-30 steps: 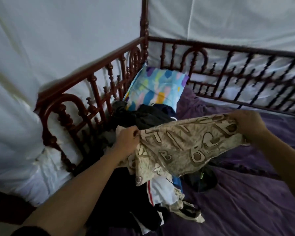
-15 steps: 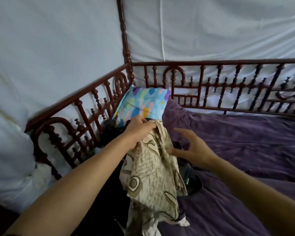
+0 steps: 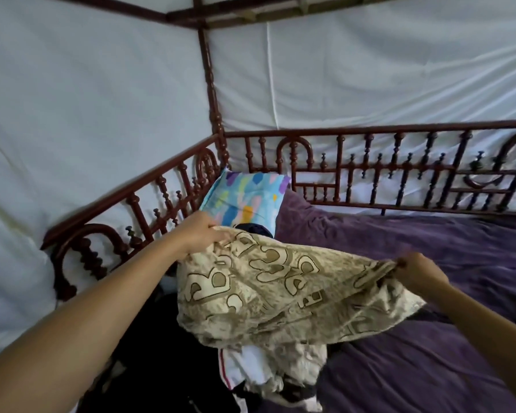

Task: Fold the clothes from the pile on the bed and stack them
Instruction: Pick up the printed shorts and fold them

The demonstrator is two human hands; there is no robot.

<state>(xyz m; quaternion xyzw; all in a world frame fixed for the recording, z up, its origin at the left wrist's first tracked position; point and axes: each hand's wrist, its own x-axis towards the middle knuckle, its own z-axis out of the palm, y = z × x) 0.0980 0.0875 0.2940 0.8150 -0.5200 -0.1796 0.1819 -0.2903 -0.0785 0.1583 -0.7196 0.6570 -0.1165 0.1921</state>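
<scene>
A person's left hand (image 3: 200,234) and right hand (image 3: 414,271) pinch a beige letter-printed cloth (image 3: 268,296) spread mid-frame, above the unfolded dark clothes pile (image 3: 167,362) at lower left, no stack visible.

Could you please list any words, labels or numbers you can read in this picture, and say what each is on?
"B": perhaps, a large printed letter on the beige cloth; its other letters are too creased to read.
Pillow: coloured patches only, no text.

Clothes pile (image 3: 242,371) mostly hidden under beige cloth (image 3: 265,293), cropped below.
</scene>
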